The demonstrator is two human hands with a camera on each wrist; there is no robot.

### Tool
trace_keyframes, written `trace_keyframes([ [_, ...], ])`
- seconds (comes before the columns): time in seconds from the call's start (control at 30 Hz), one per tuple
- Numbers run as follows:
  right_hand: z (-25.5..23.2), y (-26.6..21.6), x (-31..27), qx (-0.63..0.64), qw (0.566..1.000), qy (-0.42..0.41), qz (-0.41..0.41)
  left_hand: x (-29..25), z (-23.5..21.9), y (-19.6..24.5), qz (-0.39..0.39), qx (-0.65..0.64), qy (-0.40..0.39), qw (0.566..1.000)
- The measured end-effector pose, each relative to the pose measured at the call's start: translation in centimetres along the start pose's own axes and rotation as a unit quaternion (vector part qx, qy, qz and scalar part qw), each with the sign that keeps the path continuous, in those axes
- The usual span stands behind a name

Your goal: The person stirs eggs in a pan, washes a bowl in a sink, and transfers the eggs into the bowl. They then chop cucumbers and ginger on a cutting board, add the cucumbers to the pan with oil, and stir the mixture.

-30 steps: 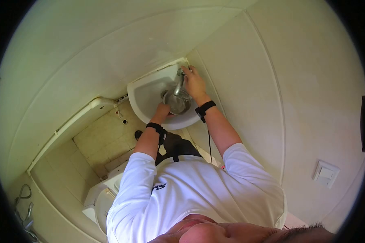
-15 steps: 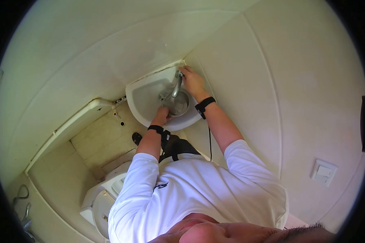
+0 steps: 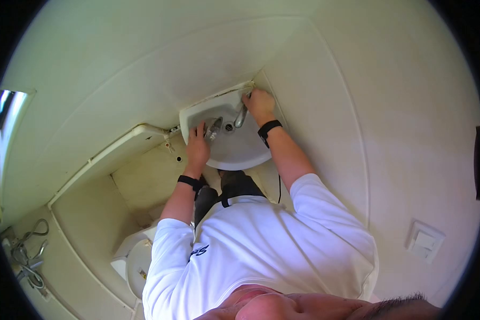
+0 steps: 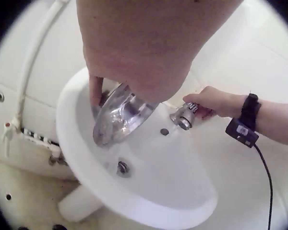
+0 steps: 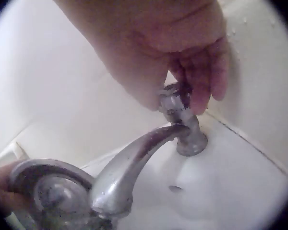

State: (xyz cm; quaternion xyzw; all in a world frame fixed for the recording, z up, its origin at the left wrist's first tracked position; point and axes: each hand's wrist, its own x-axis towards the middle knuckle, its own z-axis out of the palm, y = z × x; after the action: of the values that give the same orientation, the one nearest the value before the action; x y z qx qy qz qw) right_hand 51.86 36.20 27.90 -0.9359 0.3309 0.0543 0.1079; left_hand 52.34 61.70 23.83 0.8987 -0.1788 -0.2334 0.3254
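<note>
In the head view the left hand [image 3: 198, 149] holds a shiny metal bowl [image 3: 214, 129] tilted on its side over the left part of the white sink [image 3: 242, 152]. The left wrist view shows fingers behind the bowl [image 4: 120, 117] and water at its lower edge. At the faucet's base, the right hand [image 3: 261, 104] grips the knob [image 5: 175, 103] between thumb and fingers. The faucet spout [image 5: 129, 170] points down over the basin, to the right of the bowl in the head view. Part of the left hand [image 5: 5, 187] shows at the bowl's rim in the right wrist view.
The drain [image 3: 229, 127] shows in the basin. A white pipe [image 4: 33, 62] and a small valve [image 3: 168, 146] are left of the sink. A toilet [image 3: 138, 266] stands lower left, with a shower hose [image 3: 24, 253] beyond it. A light switch [image 3: 424, 241] is on the right wall.
The bowl has moved left from beneath the spout and tipped onto its side, uncovering the drain. My left hand has moved left with it; the right hand stays at the knob.
</note>
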Motion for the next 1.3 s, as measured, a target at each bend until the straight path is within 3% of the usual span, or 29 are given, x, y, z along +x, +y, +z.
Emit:
trace_keyframes([
  [0.07, -0.2, -0.1, -0.5, 0.028, 0.999, -0.006, 0.032, -0.4, -1.9, -0.8, 0.161, 0.151, 0.080, 0.972],
  [0.1, -0.4, -0.1, -0.9, 0.050, 0.998, -0.013, 0.048, -0.7, -3.0, -1.2, 0.171, 0.161, 0.078, 0.969],
  [0.17, -0.7, 0.6, -2.2, 0.081, 0.994, -0.006, 0.078, -0.9, -5.2, -1.6, 0.340, 0.262, 0.126, 0.894],
  [0.23, 0.8, 1.4, -6.1, 0.144, 0.971, 0.190, -0.008, -1.1, -7.2, -1.2, 0.365, 0.275, 0.109, 0.883],
  [0.27, 1.9, 2.2, -8.3, 0.194, 0.957, 0.213, -0.023, -1.1, -7.8, -1.7, 0.394, 0.262, 0.129, 0.872],
  [0.3, 1.6, 2.6, -11.1, 0.219, 0.962, 0.165, -0.009, -0.7, -7.9, -1.9, 0.426, 0.244, 0.147, 0.858],
  [0.4, 2.3, 5.0, -22.5, 0.247, 0.967, 0.055, 0.025, -1.5, -7.5, -1.5, 0.519, 0.207, 0.076, 0.826],
  [0.47, 5.1, 7.6, -30.8, 0.219, 0.971, 0.079, 0.058, -2.8, -5.4, 0.1, 0.603, 0.152, 0.056, 0.781],
  [0.53, 7.2, 10.0, -39.4, 0.231, 0.955, -0.023, 0.183, -6.3, -2.9, 1.4, 0.678, 0.092, 0.021, 0.729],
  [0.63, 11.5, 12.2, -53.1, 0.219, 0.918, -0.078, 0.322, -12.3, 1.7, 5.5, 0.774, 0.021, -0.055, 0.631],
  [0.7, 13.2, 12.2, -61.2, 0.243, 0.878, -0.056, 0.408, -18.7, 4.5, 9.1, 0.798, -0.063, -0.137, 0.583],
  [0.77, 14.7, 11.5, -67.2, 0.290, 0.801, -0.082, 0.517, -24.5, 7.6, 12.8, 0.820, -0.048, -0.215, 0.529],
  [0.8, 14.9, 11.1, -69.8, 0.298, 0.787, -0.068, 0.536, -27.4, 9.0, 14.3, 0.825, -0.020, -0.264, 0.499],
  [0.87, 16.4, 10.0, -74.2, 0.348, 0.716, -0.076, 0.600, -33.5, 12.4, 16.5, 0.838, -0.024, -0.300, 0.455],
  [0.93, 17.6, 10.3, -77.6, 0.365, 0.689, -0.087, 0.619, -39.5, 16.5, 19.0, 0.847, -0.028, -0.328, 0.417],
  [1.03, 20.8, 11.7, -82.0, 0.389, 0.652, -0.093, 0.644, -46.1, 21.7, 20.2, 0.850, 0.018, -0.337, 0.404],
  [1.07, 21.6, 13.0, -83.2, 0.386, 0.647, -0.081, 0.653, -47.9, 24.6, 20.6, 0.852, -0.028, -0.334, 0.402],
  [1.1, 21.8, 15.4, -84.4, 0.376, 0.647, -0.067, 0.659, -49.9, 27.4, 22.0, 0.854, -0.077, -0.323, 0.401],
  [1.13, 21.8, 17.2, -85.4, 0.393, 0.624, -0.051, 0.673, -52.1, 29.3, 22.7, 0.842, -0.039, -0.336, 0.421],
  [1.3, 20.1, 25.6, -88.7, 0.391, 0.604, -0.030, 0.694, -58.7, 38.6, 26.2, 0.852, -0.054, -0.311, 0.417],
])
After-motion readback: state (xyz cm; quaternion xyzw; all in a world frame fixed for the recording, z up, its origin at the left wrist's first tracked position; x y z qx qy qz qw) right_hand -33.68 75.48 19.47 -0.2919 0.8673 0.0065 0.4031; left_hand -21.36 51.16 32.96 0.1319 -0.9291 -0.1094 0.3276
